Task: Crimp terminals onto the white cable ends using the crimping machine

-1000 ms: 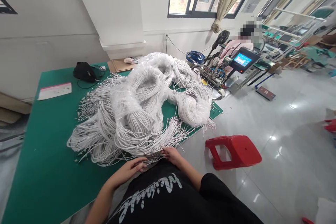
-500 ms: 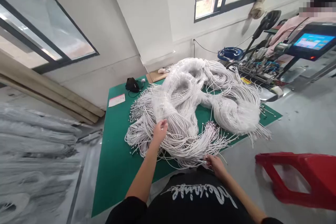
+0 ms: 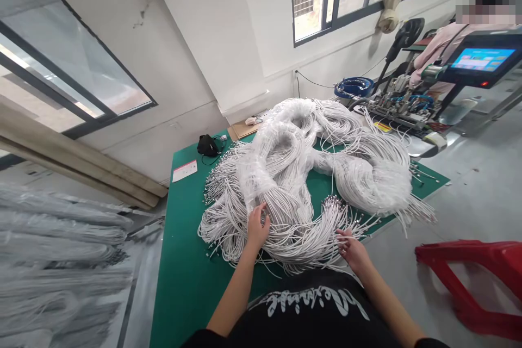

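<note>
A large heap of white cables lies on a green table, parts of it wrapped in clear plastic film. My left hand rests on the near cables just below the wrapped bundle, thumb and fingers apart. My right hand is at the loose cable ends on the near right of the heap, its fingers spread. Nothing is visibly gripped in either hand. A second wrapped coil lies at the right of the heap.
On the table's far side are a black pouch, a paper slip and cardboard. A machine with a screen and a person in pink are at right. A red stool stands on the floor.
The camera view has shifted. My right hand has moved up and right along the cable ends, its fingers now more spread. My left hand has moved slightly nearer me and opened its fingers.
</note>
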{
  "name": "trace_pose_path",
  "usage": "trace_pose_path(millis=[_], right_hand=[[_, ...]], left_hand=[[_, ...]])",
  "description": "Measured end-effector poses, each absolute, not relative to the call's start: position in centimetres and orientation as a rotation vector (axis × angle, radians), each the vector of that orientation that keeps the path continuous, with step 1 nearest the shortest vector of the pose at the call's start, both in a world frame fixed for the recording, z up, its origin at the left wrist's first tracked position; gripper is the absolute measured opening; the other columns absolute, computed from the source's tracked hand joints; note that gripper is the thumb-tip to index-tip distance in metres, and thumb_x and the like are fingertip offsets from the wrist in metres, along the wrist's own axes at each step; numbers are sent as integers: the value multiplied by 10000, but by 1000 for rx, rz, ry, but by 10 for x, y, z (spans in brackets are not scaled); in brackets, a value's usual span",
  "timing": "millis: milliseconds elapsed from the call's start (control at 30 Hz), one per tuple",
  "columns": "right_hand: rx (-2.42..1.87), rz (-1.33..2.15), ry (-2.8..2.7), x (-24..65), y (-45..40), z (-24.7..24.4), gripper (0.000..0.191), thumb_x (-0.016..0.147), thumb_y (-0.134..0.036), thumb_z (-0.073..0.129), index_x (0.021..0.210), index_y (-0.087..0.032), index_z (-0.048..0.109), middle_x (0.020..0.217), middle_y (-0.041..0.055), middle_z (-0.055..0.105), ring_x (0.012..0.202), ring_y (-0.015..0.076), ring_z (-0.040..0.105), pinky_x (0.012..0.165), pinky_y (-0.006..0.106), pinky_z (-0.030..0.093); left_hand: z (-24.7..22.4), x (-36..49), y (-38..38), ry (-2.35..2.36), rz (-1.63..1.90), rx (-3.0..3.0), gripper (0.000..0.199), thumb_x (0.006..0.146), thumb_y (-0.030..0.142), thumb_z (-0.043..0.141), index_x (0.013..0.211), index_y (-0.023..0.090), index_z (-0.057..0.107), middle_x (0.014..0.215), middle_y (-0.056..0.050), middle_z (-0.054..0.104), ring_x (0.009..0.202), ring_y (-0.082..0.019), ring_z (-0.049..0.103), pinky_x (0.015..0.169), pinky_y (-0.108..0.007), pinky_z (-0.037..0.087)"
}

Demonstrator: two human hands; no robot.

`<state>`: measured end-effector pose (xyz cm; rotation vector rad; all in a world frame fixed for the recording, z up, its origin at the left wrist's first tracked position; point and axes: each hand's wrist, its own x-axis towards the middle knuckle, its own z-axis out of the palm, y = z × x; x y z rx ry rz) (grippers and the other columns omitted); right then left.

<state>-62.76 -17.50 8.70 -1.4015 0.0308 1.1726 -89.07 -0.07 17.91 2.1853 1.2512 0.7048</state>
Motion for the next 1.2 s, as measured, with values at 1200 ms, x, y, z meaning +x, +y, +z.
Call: trace_pose_path(millis=[1200], right_hand=[[-1487,853,185,-545,-217,89,492,479,-468,721,818,-143,572,403,-89,396,380,50,322,394,186,206]], left_hand=[[197,-875,137,1960,655,1692,632,845,512,441,1260,37,408,1312,-223,470,1257,-287,425,1033,-378,348]])
